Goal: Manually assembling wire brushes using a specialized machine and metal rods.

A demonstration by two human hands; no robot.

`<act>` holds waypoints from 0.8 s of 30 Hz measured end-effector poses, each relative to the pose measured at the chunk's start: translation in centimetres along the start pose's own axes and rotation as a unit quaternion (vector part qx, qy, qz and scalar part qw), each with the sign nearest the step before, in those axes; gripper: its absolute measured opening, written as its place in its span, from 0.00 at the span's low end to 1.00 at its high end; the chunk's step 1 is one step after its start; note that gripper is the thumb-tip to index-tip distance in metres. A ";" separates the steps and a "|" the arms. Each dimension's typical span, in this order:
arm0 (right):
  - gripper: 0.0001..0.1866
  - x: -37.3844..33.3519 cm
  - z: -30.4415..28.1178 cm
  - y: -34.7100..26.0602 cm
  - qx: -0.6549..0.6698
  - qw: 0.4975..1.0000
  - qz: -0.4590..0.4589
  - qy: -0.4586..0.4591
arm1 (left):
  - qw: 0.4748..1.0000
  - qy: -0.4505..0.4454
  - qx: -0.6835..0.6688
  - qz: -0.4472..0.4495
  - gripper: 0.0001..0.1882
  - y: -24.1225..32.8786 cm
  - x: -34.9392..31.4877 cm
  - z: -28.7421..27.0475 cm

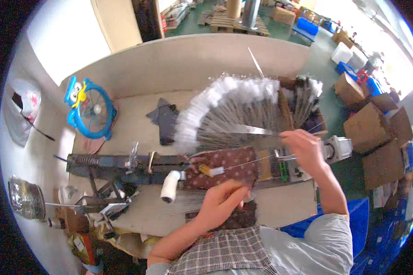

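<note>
My right hand (307, 149) is raised over the right end of a long bench device (165, 165), its fingers pinched together. Its fingertips are close to the end of a shiny pale strip (252, 130); whether they grip it I cannot make out. My left hand (225, 201) is curled closed in front of a brown polka-dot cloth (236, 160), and what it holds, if anything, is hidden. On the cloth lies a small yellow-and-white piece (211, 171), with a thin wire running right from it. Behind, many thin wires with fluffy white tips (234, 87) fan out.
A white cylinder (170, 185) stands by the device. Farther back are a dark pouch (168, 123) and a blue cartoon-figure fan (96, 110). A box (314, 121) holds more white-tipped wires. Cardboard boxes (369, 126) stand on the floor at right.
</note>
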State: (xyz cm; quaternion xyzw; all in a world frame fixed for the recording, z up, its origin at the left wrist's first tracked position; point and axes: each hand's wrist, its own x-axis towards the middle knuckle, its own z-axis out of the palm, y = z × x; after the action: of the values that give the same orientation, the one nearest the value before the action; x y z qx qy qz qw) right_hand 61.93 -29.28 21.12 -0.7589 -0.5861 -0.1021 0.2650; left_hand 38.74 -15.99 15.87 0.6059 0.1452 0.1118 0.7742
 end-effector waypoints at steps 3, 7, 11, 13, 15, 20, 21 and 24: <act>0.10 0.2 1.6 -0.9 0.066 0.997 0.018 -0.038 | 0.904 0.087 0.375 0.187 0.10 -1.5 5.9 2.9; 0.11 0.4 2.9 -0.8 0.123 0.989 0.058 -0.055 | 0.791 0.082 0.570 0.206 0.11 -5.1 10.0 4.0; 0.07 -1.1 3.7 0.8 0.090 0.992 0.083 -0.042 | 0.728 0.043 0.651 0.209 0.07 -5.0 11.2 3.2; 0.04 -1.5 4.1 1.6 0.074 0.993 0.087 -0.034 | 0.714 0.059 0.648 0.258 0.06 -4.4 11.4 3.1; 0.03 -1.6 4.4 2.2 0.045 0.996 0.072 -0.027 | 0.711 0.054 0.658 0.241 0.06 -4.1 11.9 3.2; 0.03 -1.3 4.3 2.2 0.067 0.994 0.079 -0.022 | 0.700 -0.001 0.692 0.179 0.05 -6.3 11.3 4.1; 0.04 -1.4 4.3 2.2 0.064 0.995 0.077 -0.027 | 0.682 -0.028 0.706 0.186 0.04 -6.6 11.4 4.0; 0.04 -1.9 4.5 2.7 0.068 0.994 0.075 -0.028 | 0.669 -0.015 0.717 0.197 0.03 -6.2 11.9 3.3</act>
State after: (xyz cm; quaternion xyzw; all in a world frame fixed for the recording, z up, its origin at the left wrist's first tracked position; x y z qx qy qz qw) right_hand 63.19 -28.94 15.70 -0.7834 -0.5402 -0.0209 0.3067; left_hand 51.00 -16.27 9.55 0.9903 0.0465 0.1144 0.0634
